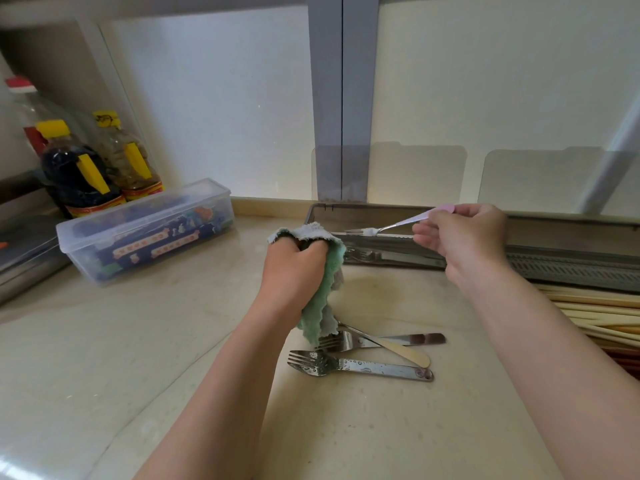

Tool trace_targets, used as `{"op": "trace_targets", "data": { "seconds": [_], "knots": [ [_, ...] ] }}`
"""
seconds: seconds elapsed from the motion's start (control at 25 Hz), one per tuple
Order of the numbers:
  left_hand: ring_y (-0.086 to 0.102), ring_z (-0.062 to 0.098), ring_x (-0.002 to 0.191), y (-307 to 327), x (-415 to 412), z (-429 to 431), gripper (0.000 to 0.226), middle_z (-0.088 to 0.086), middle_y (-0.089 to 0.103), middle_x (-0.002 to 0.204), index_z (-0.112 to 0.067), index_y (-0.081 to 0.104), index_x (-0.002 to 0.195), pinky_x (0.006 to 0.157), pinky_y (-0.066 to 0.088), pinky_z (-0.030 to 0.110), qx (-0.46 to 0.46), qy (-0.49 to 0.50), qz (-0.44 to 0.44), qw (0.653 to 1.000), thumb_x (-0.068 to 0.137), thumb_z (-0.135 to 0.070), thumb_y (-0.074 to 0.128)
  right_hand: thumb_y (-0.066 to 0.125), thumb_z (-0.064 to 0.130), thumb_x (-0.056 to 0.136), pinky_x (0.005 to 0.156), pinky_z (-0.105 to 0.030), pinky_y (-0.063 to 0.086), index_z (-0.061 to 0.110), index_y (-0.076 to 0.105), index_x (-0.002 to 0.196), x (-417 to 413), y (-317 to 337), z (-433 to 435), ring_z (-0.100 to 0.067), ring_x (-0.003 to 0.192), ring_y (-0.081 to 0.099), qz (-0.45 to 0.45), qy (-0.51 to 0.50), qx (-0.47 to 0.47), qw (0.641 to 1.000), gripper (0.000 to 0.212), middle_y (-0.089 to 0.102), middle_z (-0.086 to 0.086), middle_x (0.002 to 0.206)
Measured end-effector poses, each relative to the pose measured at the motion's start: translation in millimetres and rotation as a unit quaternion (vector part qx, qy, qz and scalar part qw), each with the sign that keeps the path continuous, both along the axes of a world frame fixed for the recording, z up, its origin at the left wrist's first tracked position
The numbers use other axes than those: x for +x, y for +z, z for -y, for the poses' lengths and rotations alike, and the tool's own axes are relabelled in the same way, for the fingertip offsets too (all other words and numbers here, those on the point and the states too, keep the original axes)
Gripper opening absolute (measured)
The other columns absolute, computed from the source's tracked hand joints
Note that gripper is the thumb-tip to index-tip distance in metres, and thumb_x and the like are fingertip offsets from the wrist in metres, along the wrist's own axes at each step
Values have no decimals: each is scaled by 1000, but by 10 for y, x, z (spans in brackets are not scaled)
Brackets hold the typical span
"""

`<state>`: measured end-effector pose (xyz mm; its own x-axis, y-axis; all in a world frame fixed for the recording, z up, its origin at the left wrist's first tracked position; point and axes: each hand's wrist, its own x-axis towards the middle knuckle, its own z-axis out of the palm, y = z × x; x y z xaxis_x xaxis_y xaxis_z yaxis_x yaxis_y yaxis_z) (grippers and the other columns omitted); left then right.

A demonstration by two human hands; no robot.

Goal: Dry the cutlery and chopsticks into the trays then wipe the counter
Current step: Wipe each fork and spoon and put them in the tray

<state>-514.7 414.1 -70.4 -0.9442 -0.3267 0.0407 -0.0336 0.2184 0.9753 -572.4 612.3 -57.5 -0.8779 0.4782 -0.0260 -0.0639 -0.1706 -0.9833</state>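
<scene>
Over the grey lidded cutlery tray (485,261), our right hand (464,237) pinches a small pink-handled fork (394,226); our left hand (294,268) grips a green-grey cloth (325,296).

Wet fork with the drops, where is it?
Head view, low centre: the wet fork lies on the counter, just in front of another fork, below the green cloth.

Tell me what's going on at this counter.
A person is drying cutlery. The left hand grips a cloth, and the right hand pinches a pink-handled fork by its handle above the open tray. Two forks and a cream-handled utensil lie on the counter, not yet in the tray. A pile of chopsticks lies at the right.
</scene>
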Motion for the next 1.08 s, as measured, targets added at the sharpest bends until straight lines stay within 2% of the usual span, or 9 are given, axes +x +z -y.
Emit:
{"op": "trace_targets", "data": {
  "seconds": [0.2,0.36,0.56,0.68,0.76,0.84,0.92,1.0,1.08],
  "knots": [
    [56,19,52,12,7,-10,22,0,62,53,0,68,81,53,48,32,12,7,3,1000,89,-16,56,51,-3,93,48,-29,56,0,64,90,31,-25,14,-26,58,74,64,9,76,995,14,70,-17,78],
    [57,19,60,1,-2,-20,25,8,62,66,2,67,91,57,48,34,2,4,5,1000,88,-21,56,45,1,85,66,-48,64,12,67,73,58,19,-14,-29,47,69,95,12,223,970,28,68,-12,67],
    [51,19,64,9,26,-45,28,10,54,72,7,59,96,60,44,33,14,-10,-4,1000,91,-19,53,47,5,78,51,-24,39,12,53,62,140,106,-42,-24,45,68,119,76,448,883,19,60,-9,54],
    [49,18,63,43,56,-61,20,6,52,72,0,59,87,59,43,32,30,-8,-16,999,92,-19,53,52,7,80,55,-38,56,-1,67,83,173,175,-42,-32,58,71,87,95,533,836,17,72,-16,84],
    [48,17,64,62,70,-68,14,6,51,71,-9,60,85,61,43,32,36,-8,-28,999,92,-19,53,58,12,89,53,-36,56,8,67,94,266,273,-4,-28,61,70,53,183,556,809,11,69,-9,91],
    [48,17,65,65,77,-69,13,6,51,72,-11,60,85,62,43,33,41,-3,-34,999,92,-20,53,67,20,91,48,-29,52,15,65,89,390,357,88,-19,64,70,76,358,571,735,6,69,-3,84],
    [47,18,64,63,76,-70,12,6,50,71,-12,59,83,62,42,34,40,1,-38,998,92,-20,54,76,29,86,50,-26,54,16,68,89,498,348,215,-17,72,73,150,491,598,615,16,72,-4,86],
    [46,18,64,64,74,-80,12,6,49,70,-13,58,81,62,41,34,38,2,-44,998,91,-19,54,82,38,79,56,-31,60,16,70,91,551,258,328,-21,79,75,186,514,654,524,28,74,-5,87],
    [46,17,62,64,79,-91,14,5,49,68,-14,57,78,62,41,34,38,-2,-50,998,91,-18,54,84,40,75,60,-33,60,16,72,92,569,181,405,-22,76,73,173,493,696,492,32,74,-4,85]
  ]
}}
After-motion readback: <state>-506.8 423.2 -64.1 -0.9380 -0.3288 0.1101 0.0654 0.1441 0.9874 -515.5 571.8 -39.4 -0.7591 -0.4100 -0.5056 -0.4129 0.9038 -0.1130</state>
